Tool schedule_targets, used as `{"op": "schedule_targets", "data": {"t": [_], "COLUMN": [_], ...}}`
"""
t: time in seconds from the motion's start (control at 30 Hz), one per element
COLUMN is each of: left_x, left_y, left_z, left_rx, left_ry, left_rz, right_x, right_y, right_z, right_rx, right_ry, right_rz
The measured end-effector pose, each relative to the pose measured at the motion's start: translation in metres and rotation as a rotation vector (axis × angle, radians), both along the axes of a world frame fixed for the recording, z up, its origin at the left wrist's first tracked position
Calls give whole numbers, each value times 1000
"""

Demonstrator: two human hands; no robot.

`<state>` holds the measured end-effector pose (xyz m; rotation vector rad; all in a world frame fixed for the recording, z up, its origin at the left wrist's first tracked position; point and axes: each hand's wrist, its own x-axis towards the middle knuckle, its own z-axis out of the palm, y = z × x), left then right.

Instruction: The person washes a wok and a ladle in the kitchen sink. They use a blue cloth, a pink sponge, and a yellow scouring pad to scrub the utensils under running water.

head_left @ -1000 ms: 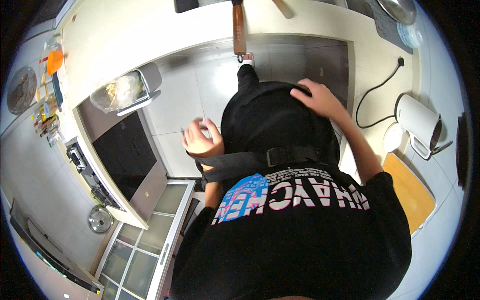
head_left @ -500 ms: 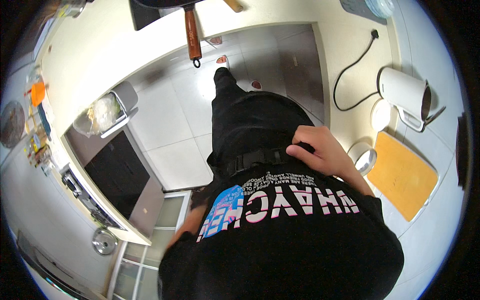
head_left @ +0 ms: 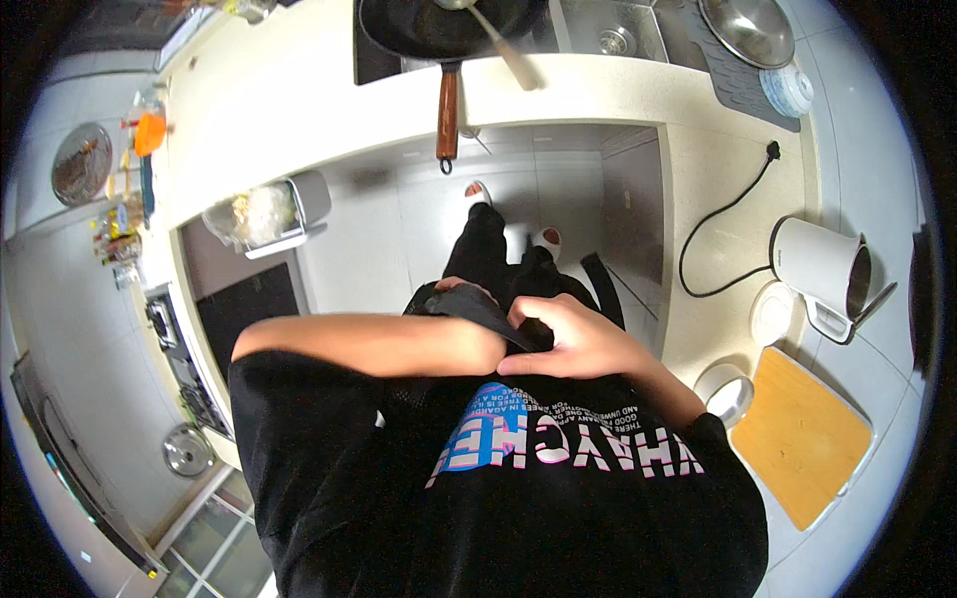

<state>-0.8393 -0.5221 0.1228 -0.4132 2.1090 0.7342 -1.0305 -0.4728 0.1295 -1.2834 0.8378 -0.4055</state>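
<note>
My left forearm [head_left: 369, 345] crosses in front of my waist from the left. Only a little of my left hand [head_left: 461, 285] shows past a black strap [head_left: 480, 311], and its fingers are hidden. Beside it, my right hand [head_left: 578, 337] is closed with thumb and fingers curled round the dark strap material. A loose black strap end [head_left: 602, 289] hangs at the right of my legs. Black shirt and trousers lie behind both hands, so the strap's exact run cannot be made out.
Ahead, a wok [head_left: 439, 30] with a wooden handle [head_left: 449, 112] and a ladle [head_left: 503, 48] stands at the counter edge. To the right are a white kettle [head_left: 812, 264], its cord and a wooden cutting board [head_left: 802, 439]. A bin with a bag [head_left: 264, 217] hangs at the left.
My left arm has come across my waist beside the right hand. The right hand has moved left from my side. The view has shifted, showing more of the wok and sink.
</note>
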Motion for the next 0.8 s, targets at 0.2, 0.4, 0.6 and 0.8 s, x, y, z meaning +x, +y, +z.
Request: {"op": "schedule_targets", "data": {"t": [0.2, 0.4, 0.6, 0.8], "left_x": [52, 103, 234, 251], "left_y": [-27, -100, -28, 108], "left_z": [53, 8, -161, -228], "left_rx": [177, -47, 1159, 1363], "left_ry": [435, 1035, 623, 235], "left_rz": [61, 1651, 1972, 2389], "right_x": [20, 71, 133, 102], "right_y": [-33, -96, -145, -128], "right_z": [41, 69, 66, 28], "right_rx": [53, -21, -214, -154], "right_ry": [-324, -382, -69, 146], "right_rz": [74, 307, 392, -100]}}
